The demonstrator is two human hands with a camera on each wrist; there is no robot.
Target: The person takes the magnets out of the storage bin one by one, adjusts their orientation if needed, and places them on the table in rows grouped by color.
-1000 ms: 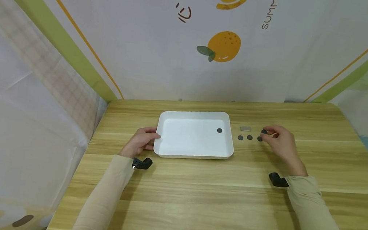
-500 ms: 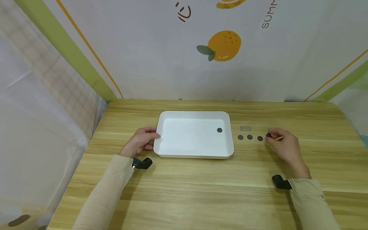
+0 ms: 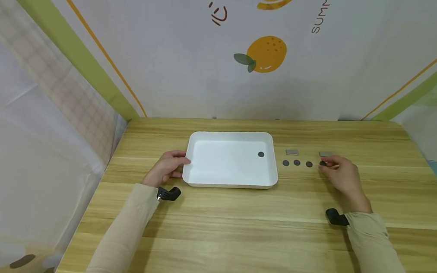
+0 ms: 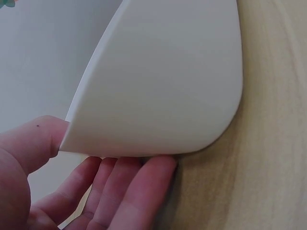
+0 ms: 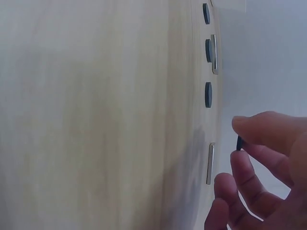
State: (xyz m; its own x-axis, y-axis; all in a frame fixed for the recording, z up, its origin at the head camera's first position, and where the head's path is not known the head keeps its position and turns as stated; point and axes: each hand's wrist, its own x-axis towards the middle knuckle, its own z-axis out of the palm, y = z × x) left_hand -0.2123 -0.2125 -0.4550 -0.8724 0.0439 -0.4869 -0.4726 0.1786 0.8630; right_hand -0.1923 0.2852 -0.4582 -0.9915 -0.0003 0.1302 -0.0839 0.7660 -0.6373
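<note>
A shallow white tray point(image 3: 228, 159) lies on the wooden table, with one small dark disc point(image 3: 261, 154) inside near its right wall. My left hand point(image 3: 167, 166) grips the tray's left side; in the left wrist view the thumb point(image 4: 41, 139) laps over the rim and the fingers point(image 4: 148, 187) are against the outer wall. To the right, my right hand point(image 3: 341, 177) pinches another dark disc point(image 5: 239, 143) between thumb and fingertips, raised off the table in the right wrist view. Three more dark discs point(image 3: 297, 163) lie in a row between tray and right hand.
Behind the row lie two flat grey rectangular pieces, one point(image 3: 292, 152) nearer the tray, the other point(image 3: 324, 154) just beyond my right fingertips. A white printed cloth point(image 3: 308, 88) hangs along the table's back edge. Bare wood point(image 3: 241, 234) stretches between my forearms.
My right hand has moved right and slightly nearer with its pinched disc, away from the third disc in the row. The right grey piece has come into view. Left hand and tray stay still.
</note>
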